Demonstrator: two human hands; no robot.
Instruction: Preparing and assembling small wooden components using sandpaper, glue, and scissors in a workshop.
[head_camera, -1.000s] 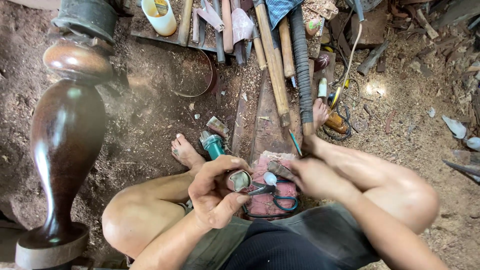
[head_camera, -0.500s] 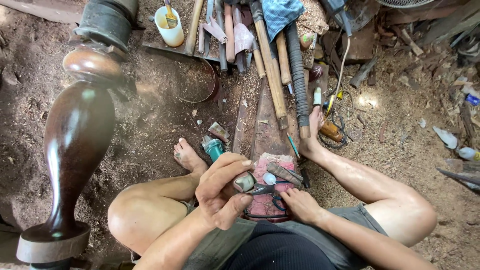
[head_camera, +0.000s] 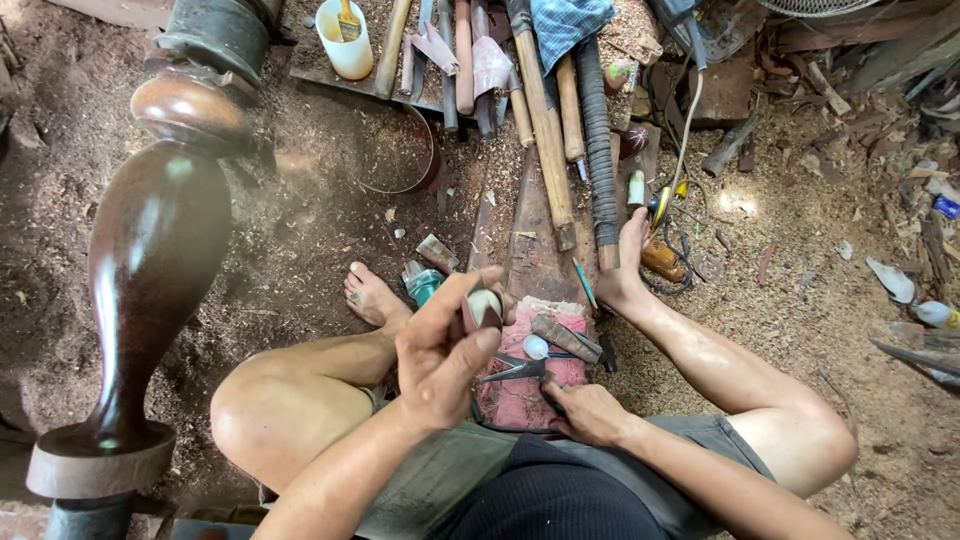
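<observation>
My left hand (head_camera: 440, 360) is raised over my lap, its fingers shut on a small round piece (head_camera: 484, 307) with a pale end and a dark body. My right hand (head_camera: 588, 412) lies low on a pink cloth (head_camera: 520, 405) between my legs. Its fingertips are beside the handles of dark pliers (head_camera: 512, 371), and I see no grip on them. On the same cloth lie a small hammer (head_camera: 566, 340) and a small white round bit (head_camera: 536, 347). My bare feet (head_camera: 370, 296) rest on the sawdust to either side.
A large dark turned wooden post (head_camera: 150, 260) lies on a lathe at the left. Long tool handles (head_camera: 545, 120), a white cup with a brush (head_camera: 345, 42) and a blue cloth (head_camera: 565, 25) lie ahead. A teal object (head_camera: 423, 284) sits by my left foot. Sawdust and scraps cover the ground.
My right hand has left the small piece and dropped back onto the pink cloth near my lap. My left hand keeps the piece and has lifted it slightly.
</observation>
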